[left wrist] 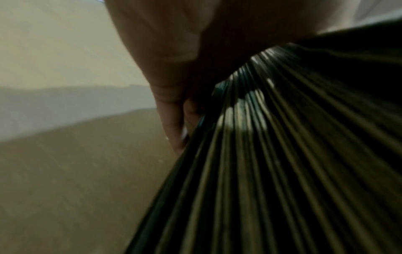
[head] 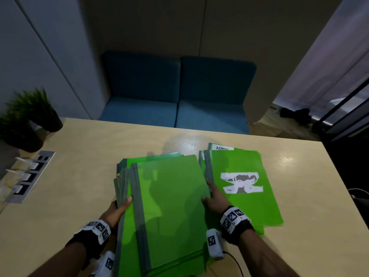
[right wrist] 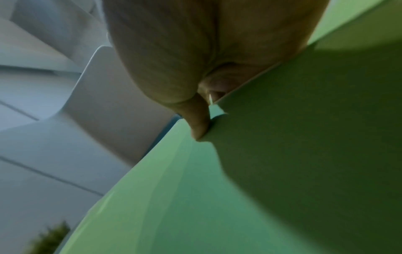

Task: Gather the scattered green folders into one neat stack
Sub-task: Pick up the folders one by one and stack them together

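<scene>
A thick, uneven stack of green folders (head: 171, 196) with grey spines lies in the middle of the table (head: 89, 156). My left hand (head: 119, 208) grips its left side, thumb on top of the fanned spines (left wrist: 272, 163) and fingers (left wrist: 172, 120) curled against them. My right hand (head: 214, 196) holds the stack's right edge, thumb (right wrist: 197, 120) pressed on the top cover (right wrist: 174, 197), the other fingers hidden behind a green sheet. To the right lies a second, thinner pile of green folders (head: 239, 206) with a white picture label; a tab behind reads ADMIN (head: 222, 148).
Two potted plants (head: 30, 116) stand at the table's far left corner, with a socket strip (head: 28, 176) set into the tabletop beside them. A blue sofa (head: 175, 92) stands beyond the far edge. A cable (head: 355, 191) lies at the right edge.
</scene>
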`<state>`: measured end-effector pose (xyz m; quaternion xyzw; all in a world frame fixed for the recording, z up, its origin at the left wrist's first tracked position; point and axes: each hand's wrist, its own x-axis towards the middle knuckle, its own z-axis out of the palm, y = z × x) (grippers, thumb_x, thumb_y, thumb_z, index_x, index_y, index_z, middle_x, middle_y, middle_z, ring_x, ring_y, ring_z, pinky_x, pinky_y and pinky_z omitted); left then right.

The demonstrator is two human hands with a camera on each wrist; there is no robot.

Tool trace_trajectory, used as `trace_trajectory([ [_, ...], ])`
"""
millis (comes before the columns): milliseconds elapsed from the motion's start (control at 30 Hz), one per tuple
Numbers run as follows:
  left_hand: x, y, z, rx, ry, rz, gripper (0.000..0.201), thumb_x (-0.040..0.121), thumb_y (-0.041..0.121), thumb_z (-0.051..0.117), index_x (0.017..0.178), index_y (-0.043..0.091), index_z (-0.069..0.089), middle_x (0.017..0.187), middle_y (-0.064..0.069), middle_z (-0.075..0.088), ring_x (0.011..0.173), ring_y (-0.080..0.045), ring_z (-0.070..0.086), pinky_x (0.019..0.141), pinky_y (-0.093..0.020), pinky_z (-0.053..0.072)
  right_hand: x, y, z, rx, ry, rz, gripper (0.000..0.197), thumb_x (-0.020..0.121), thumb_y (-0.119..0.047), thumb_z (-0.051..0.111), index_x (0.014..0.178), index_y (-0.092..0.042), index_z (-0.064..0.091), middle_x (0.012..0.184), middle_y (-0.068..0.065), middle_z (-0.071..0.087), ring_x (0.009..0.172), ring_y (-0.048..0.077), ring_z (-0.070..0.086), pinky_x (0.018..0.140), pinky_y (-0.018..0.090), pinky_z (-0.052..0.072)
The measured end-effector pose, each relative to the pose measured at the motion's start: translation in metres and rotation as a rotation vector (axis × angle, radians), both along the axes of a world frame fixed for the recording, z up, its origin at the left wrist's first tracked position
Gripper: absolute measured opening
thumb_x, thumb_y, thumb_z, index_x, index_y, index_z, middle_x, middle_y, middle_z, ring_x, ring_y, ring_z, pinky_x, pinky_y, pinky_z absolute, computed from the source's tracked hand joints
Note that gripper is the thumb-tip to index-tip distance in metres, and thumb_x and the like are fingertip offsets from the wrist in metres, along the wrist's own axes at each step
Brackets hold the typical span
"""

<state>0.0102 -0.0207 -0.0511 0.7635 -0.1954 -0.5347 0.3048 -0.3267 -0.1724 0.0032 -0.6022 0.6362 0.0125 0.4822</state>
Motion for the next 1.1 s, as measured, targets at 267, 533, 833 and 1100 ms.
trace_trajectory([
  [267, 0.015, 0.007, -0.004, 0.131, -0.104, -0.182, 0.158, 0.020, 0.106, 0.011, 0.149, 0.015, 0.025, 0.146, -0.021, 0.042, 0.127, -0.037, 0.049, 0.104, -0.047, 0.043, 0.019, -0.019, 0.014, 0.038, 0.175, 0.258, 0.061, 0.092, -0.036, 0.063, 0.143, -0.008, 0.042, 0.138, 0.014, 0.055, 0.119, 0.030, 0.058, 0.094, 0.036, 0.050],
  [533, -0.019, 0.008, 0.041, 0.116, 0.035, -0.071, 0.097, 0.081, 0.060, 0.059, 0.151, 0.007, 0.017, 0.147, -0.021, 0.042, 0.128, -0.037, 0.048, 0.101, -0.037, 0.041, 0.048, -0.029, 0.014, 0.123, 0.346, 0.564, 0.045, 0.096, -0.051, 0.050, 0.080, -0.009, 0.055, 0.082, 0.007, 0.062, 0.085, 0.022, 0.063, 0.064, 0.026, 0.049],
  [833, -0.013, 0.010, 0.033, 0.116, 0.047, -0.167, 0.152, 0.035, 0.090, 0.064, 0.154, 0.016, 0.002, 0.158, -0.008, 0.024, 0.141, -0.026, 0.032, 0.116, -0.040, 0.026, 0.099, -0.054, 0.001, -0.062, 0.223, 0.436, 0.100, 0.089, -0.060, 0.052, 0.151, -0.029, -0.021, 0.140, 0.023, 0.049, 0.119, 0.037, 0.057, 0.101, 0.047, 0.047],
  [1100, -0.019, 0.005, 0.033, 0.076, 0.131, -0.076, 0.165, 0.023, 0.078, 0.079, 0.153, 0.014, 0.000, 0.154, -0.011, 0.033, 0.133, -0.027, 0.043, 0.113, -0.038, 0.034, 0.104, -0.090, 0.006, -0.217, 0.172, 0.578, 0.065, 0.090, -0.062, 0.048, 0.144, -0.032, 0.027, 0.156, 0.010, 0.017, 0.119, 0.037, 0.056, 0.099, 0.050, 0.049],
])
